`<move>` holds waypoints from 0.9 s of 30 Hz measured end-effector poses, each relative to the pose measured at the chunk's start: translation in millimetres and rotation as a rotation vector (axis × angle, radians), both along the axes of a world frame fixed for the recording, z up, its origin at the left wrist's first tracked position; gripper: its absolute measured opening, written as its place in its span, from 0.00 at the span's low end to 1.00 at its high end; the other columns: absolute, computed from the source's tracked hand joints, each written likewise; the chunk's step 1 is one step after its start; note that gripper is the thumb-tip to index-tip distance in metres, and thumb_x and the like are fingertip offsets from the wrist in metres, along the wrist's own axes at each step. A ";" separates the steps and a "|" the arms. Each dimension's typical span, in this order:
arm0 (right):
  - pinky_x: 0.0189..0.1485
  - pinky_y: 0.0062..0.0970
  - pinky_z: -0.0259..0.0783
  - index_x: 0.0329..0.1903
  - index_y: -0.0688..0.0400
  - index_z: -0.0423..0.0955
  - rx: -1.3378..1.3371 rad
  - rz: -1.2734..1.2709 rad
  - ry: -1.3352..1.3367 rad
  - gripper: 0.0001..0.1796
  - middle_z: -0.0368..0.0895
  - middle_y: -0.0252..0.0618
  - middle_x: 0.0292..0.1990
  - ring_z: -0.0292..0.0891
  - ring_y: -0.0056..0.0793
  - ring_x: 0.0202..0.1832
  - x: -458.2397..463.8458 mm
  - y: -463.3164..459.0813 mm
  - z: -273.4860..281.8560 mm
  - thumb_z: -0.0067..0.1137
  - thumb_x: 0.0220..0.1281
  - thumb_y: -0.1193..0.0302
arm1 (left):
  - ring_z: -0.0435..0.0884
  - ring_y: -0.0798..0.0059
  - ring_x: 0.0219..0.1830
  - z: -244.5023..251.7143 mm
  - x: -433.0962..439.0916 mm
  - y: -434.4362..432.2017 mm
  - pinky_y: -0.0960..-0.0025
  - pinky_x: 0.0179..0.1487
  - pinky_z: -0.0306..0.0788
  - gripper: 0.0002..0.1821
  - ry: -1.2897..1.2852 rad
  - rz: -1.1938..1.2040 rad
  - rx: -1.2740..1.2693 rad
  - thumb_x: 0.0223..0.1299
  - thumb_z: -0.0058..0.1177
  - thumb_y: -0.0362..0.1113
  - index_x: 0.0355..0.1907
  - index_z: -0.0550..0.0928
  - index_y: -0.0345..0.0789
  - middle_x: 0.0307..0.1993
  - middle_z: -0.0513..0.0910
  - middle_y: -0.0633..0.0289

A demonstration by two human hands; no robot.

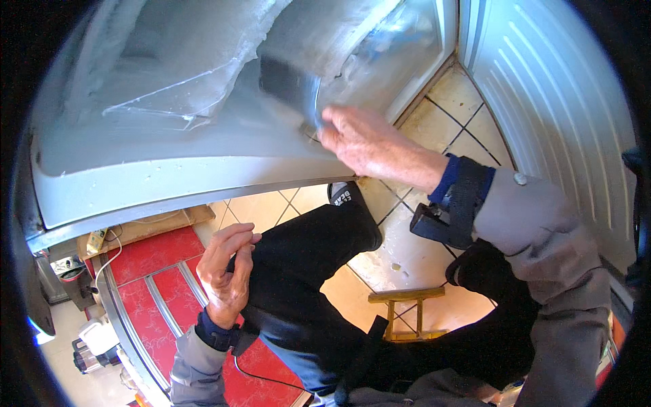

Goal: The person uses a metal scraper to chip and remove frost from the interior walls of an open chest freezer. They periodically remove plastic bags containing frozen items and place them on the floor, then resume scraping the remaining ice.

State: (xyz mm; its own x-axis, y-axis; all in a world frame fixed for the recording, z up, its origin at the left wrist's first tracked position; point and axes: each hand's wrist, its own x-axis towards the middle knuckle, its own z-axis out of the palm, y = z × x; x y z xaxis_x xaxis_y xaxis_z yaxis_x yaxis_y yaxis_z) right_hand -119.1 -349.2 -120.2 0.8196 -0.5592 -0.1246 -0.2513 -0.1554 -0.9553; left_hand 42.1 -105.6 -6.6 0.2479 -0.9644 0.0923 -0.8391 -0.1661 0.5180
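In front of me is the frosted interior of an open freezer compartment. Thick ice coats its inner surfaces, and a thin clear sheet of ice with jagged edges lies at the left. My right hand reaches inside near the front edge and grips a flat, dark, blade-like tool. Motion blurs that tool, so its exact kind and any contact with the ice are unclear. Beside my knee, my left hand is raised with bent fingers and holds nothing.
The ribbed freezer door stands open at the right. Beneath lies a tiled floor with wet spots. A small wooden stool is between my legs. At lower left are a red panelled surface, a white cord and small appliances.
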 end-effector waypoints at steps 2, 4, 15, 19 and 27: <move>0.27 0.35 0.74 0.56 0.71 0.72 0.046 -0.014 -0.008 0.21 0.80 0.44 0.25 0.75 0.32 0.23 -4.6 10.4 1.8 0.51 0.79 0.62 | 0.87 0.68 0.41 -1.3 0.2 0.5 0.71 0.46 0.80 0.11 -0.023 -0.030 -0.031 0.64 0.54 0.17 0.45 0.85 0.28 0.46 0.86 0.52; 0.37 0.44 0.77 0.46 0.70 0.73 0.038 -0.120 -0.037 0.19 0.80 0.48 0.26 0.79 0.44 0.28 -8.3 20.8 2.9 0.48 0.78 0.63 | 0.87 0.67 0.41 -2.2 -1.1 2.9 0.70 0.46 0.80 0.10 -0.011 -0.017 -0.036 0.63 0.54 0.17 0.44 0.85 0.28 0.45 0.87 0.52; 0.48 0.50 0.78 0.52 0.67 0.74 -0.042 -0.358 -0.094 0.19 0.85 0.59 0.38 0.84 0.56 0.42 -16.2 51.5 4.4 0.50 0.76 0.62 | 0.87 0.65 0.42 -5.7 -0.2 8.7 0.69 0.48 0.79 0.09 -0.030 -0.021 -0.096 0.63 0.54 0.18 0.43 0.84 0.28 0.45 0.87 0.53; 0.42 0.50 0.79 0.52 0.67 0.74 0.079 -0.194 0.026 0.20 0.85 0.58 0.32 0.83 0.61 0.35 -19.6 56.7 3.4 0.50 0.76 0.61 | 0.88 0.65 0.42 -7.0 1.8 7.2 0.69 0.46 0.80 0.09 -0.040 -0.021 -0.085 0.63 0.54 0.18 0.43 0.84 0.28 0.45 0.87 0.53; 0.43 0.52 0.77 0.50 0.68 0.74 0.185 -0.089 0.044 0.20 0.84 0.58 0.28 0.82 0.62 0.33 -23.6 52.7 -7.6 0.49 0.76 0.61 | 0.88 0.64 0.42 -7.9 0.7 6.7 0.69 0.48 0.82 0.09 -0.039 -0.035 -0.106 0.63 0.54 0.18 0.43 0.84 0.28 0.44 0.87 0.52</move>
State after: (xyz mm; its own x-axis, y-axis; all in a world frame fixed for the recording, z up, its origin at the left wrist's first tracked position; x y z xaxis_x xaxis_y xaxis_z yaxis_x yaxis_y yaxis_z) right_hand -142.7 -296.5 -127.8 0.7593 -0.5936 -0.2666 -0.2982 0.0467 -0.9534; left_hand 42.8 -98.8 -14.5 0.2088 -0.9566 0.2033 -0.8630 -0.0824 0.4984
